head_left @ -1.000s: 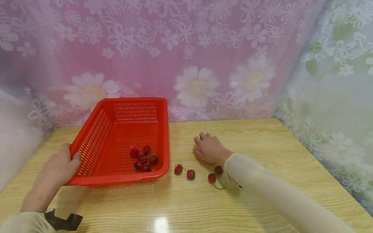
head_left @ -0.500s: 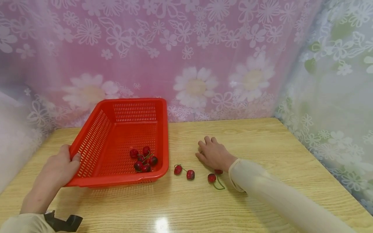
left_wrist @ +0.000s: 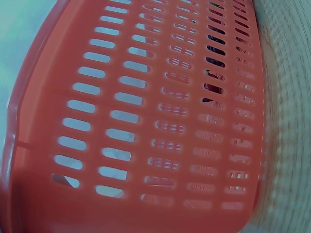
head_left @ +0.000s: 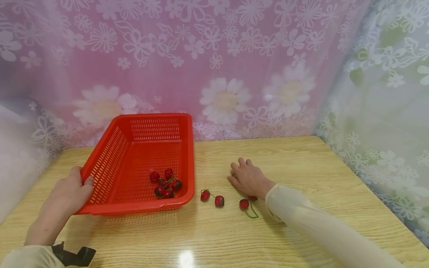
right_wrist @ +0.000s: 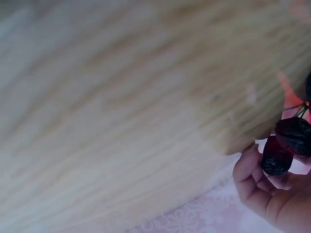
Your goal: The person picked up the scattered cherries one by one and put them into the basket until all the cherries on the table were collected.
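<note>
A red plastic basket (head_left: 147, 205) stands on the left of the table with several dark red cherries (head_left: 164, 186) in its near right part. My left hand (head_left: 68, 191) grips its left rim, thumb over the edge; the left wrist view shows the slotted basket wall (left_wrist: 160, 92). Over the table, my right hand (head_left: 248, 176) stays low, palm down, fingers spread and loosely bent. A cherry pair (head_left: 244, 204) with a green stem lies by the right wrist, one cherry partly covered. Dark cherries (right_wrist: 278, 156) overlap the right hand (right_wrist: 272, 194) in the right wrist view; its palm is hidden in the head view.
Another joined cherry pair (head_left: 219, 201) lies between the basket and the right hand. The wood-grain table (head_left: 218, 238) ends at a pink floral curtain (head_left: 228, 56) behind and a pale floral curtain (head_left: 385, 111) on the right.
My right hand has shifted slightly right and towards me, its wrist now covering more of one cherry. The left hand and the basket have stayed in place.
</note>
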`<act>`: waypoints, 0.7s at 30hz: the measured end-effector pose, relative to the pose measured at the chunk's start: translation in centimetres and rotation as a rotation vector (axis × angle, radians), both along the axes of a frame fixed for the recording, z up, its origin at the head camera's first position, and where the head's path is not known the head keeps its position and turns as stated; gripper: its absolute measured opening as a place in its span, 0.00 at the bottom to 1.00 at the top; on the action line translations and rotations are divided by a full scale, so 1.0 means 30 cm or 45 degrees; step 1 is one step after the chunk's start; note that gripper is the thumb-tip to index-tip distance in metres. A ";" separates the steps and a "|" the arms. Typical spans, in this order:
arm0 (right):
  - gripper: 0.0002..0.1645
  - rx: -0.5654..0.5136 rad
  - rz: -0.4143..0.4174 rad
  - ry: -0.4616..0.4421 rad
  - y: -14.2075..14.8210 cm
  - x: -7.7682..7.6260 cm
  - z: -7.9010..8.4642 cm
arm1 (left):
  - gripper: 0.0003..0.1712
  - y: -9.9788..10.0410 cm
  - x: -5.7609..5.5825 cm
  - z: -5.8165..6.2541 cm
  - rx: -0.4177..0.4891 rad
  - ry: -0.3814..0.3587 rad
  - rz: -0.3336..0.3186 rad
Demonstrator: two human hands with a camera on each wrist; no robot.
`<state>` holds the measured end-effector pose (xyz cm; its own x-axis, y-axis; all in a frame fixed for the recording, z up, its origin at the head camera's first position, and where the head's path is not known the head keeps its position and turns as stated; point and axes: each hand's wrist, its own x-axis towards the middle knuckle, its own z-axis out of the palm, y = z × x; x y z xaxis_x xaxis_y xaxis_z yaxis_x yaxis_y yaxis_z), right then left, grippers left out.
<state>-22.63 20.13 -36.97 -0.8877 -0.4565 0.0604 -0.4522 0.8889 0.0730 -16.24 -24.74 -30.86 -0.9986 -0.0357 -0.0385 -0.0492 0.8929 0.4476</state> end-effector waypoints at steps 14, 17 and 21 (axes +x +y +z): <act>0.07 -0.047 0.118 0.152 0.003 -0.009 -0.018 | 0.28 0.000 0.001 0.002 0.000 0.024 0.000; 0.07 -0.034 0.098 0.148 -0.003 -0.009 -0.024 | 0.27 0.001 0.002 0.004 0.003 0.023 -0.002; 0.08 0.019 0.050 0.125 -0.013 -0.004 -0.030 | 0.27 0.004 0.005 0.006 0.001 0.027 -0.006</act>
<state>-22.74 19.73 -37.87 -0.8594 -0.4920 0.1393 -0.4764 0.8693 0.1314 -16.09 -24.62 -30.69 -0.9994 -0.0311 -0.0171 -0.0354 0.8929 0.4489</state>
